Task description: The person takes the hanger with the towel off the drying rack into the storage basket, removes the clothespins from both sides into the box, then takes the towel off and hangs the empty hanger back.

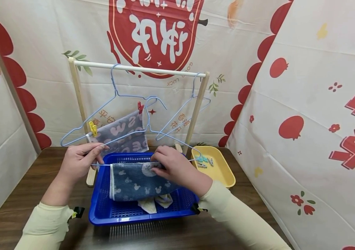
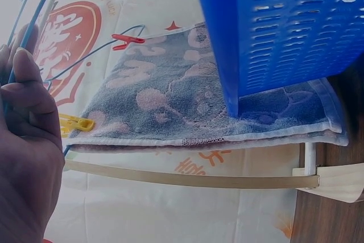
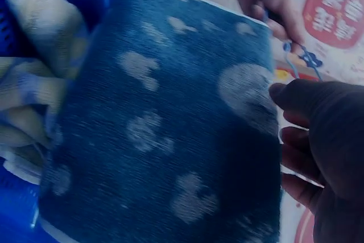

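Observation:
My left hand (image 1: 79, 159) pinches one end of a light blue wire hanger (image 1: 133, 132) held over the basket. Draped across its lower bar is a dark blue towel (image 1: 133, 184) with pale mouse-head prints. The thumb and fingers of my right hand (image 1: 177, 168) pinch this towel along its top fold; the right wrist view shows the thumb on the printed face (image 3: 247, 95). Behind, a grey lettered towel (image 1: 122, 132) hangs from another hanger (image 1: 102, 107), clipped by a yellow clothespin (image 1: 93, 128) and a red clothespin (image 1: 140, 108).
Below the towel stands a blue plastic basket (image 1: 146, 218) with a crumpled pale yellow cloth (image 1: 147, 205) inside. A wooden rack with a white rod (image 1: 158, 71) stands behind, a bare hanger (image 1: 174, 116) at its right. A yellow tray (image 1: 224, 172) holds several clothespins (image 1: 202, 161).

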Tool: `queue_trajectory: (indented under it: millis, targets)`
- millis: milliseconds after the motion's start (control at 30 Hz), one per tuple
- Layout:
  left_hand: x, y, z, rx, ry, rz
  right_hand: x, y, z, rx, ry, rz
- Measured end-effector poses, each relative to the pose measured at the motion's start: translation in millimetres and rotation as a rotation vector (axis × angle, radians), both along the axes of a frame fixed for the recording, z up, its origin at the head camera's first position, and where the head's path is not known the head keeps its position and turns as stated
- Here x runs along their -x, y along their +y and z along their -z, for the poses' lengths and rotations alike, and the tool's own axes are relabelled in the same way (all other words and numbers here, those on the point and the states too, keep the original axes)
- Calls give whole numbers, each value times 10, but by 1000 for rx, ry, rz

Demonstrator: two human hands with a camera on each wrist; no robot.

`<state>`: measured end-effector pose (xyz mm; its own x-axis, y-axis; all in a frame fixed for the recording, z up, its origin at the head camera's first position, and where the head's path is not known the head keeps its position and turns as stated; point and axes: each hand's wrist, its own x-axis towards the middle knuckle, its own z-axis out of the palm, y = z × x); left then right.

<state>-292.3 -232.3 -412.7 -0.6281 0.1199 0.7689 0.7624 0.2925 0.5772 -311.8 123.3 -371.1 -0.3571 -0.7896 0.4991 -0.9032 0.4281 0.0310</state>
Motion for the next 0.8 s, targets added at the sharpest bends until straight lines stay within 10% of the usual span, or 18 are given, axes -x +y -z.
queue_trajectory:
  millis: [800]
  targets:
    - [-10, -9, 2, -13, 14, 16, 34, -45, 156, 65, -58, -10]
